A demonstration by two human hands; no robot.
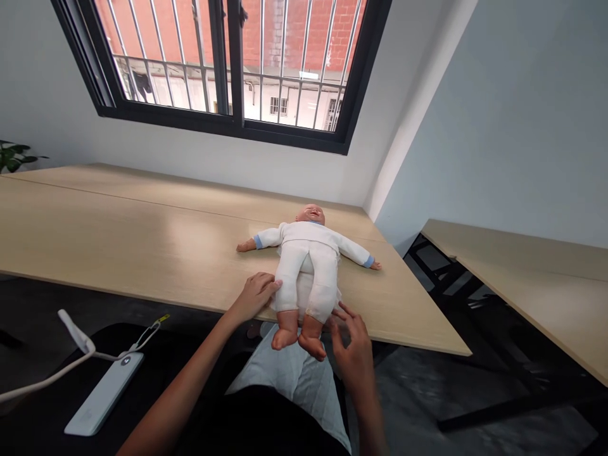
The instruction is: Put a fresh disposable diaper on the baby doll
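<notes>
A baby doll [311, 250] in a white outfit with blue cuffs lies on its back on the wooden table [133, 234]. Its head points toward the window, its arms are spread, and its bare feet hang over the near edge. Thin white cloth [306, 297] shows under and between its legs. My left hand [259, 294] rests on the tabletop with its fingertips against the doll's leg on the left. On the other side, my right hand [351, 345] is by the doll's lower leg, fingers apart and fingertips close to the cloth's edge.
A white power bank [104, 392] with a cable lies on a dark surface at lower left. A second wooden table [532, 266] stands to the right, across a gap. Behind the table are a wall and a barred window [228, 69]. Plant leaves [16, 157] show at far left.
</notes>
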